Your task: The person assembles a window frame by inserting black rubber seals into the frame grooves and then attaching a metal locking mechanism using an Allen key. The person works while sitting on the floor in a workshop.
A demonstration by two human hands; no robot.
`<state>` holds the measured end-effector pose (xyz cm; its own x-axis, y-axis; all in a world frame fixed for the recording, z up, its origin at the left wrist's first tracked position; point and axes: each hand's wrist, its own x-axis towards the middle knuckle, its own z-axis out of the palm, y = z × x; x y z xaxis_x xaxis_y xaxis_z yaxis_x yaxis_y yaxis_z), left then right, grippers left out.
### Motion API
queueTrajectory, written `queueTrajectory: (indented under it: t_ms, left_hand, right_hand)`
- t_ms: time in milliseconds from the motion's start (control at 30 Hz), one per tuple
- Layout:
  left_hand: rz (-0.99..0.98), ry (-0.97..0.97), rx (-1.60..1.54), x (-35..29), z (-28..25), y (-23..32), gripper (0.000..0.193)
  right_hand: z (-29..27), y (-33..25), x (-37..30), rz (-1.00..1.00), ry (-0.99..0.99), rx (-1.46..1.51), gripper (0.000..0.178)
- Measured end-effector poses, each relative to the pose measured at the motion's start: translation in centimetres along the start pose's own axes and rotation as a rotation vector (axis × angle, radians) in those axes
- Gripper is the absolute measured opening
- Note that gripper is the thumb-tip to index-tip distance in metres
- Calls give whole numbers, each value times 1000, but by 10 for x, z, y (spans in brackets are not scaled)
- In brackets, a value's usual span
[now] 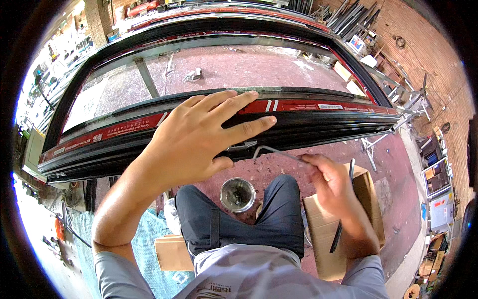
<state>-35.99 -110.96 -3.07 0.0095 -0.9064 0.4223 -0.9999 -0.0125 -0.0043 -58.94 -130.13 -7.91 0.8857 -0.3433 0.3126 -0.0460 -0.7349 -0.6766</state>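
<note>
A large black window frame with red protective tape lies across in front of me, its near rail facing my lap. On that rail my left hand rests flat, fingers spread over the tape and the black profile. My right hand is closed around the long arm of a hex key. The bent short end of the key is at the underside of the rail, near a small metal fitting. Whether its tip sits in a screw I cannot tell. Glass fills the frame's opening.
A round clear container with small dark parts stands between my knees. Cardboard boxes are at my right, with a thin black strip leaning there. Metal stand legs support the right end. Long profiles lean against the brick wall.
</note>
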Motion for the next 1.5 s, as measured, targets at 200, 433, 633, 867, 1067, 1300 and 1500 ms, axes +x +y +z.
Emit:
queueTrajectory:
  t_ms: [200,433,633,867,1067,1300,1500]
  left_hand:
    - [89,4,78,4,2,4,81]
    - [77,-5,90,3,11,6,66]
    - [56,-44,63,5,8,10,60]
    - [53,-12,161,7,15,13,55]
    - [63,-18,190,5,18,11,58]
    - [86,-31,171,6,14,12,61]
    - [111,14,179,4,17,7,61]
  right_hand:
    - [-19,12,21,-290,42,-316,39]
    - [-12,19,24,-405,74,-383,46]
    - [-15,35,30,-528,92,-505,48]
    - [-16,38,39,-569,137,-585,48]
    - [-7,19,18,-497,149,-589,50]
    - [11,-28,-17,-331,54,-335,28]
    - [8,-27,-14,-311,58,-288,21]
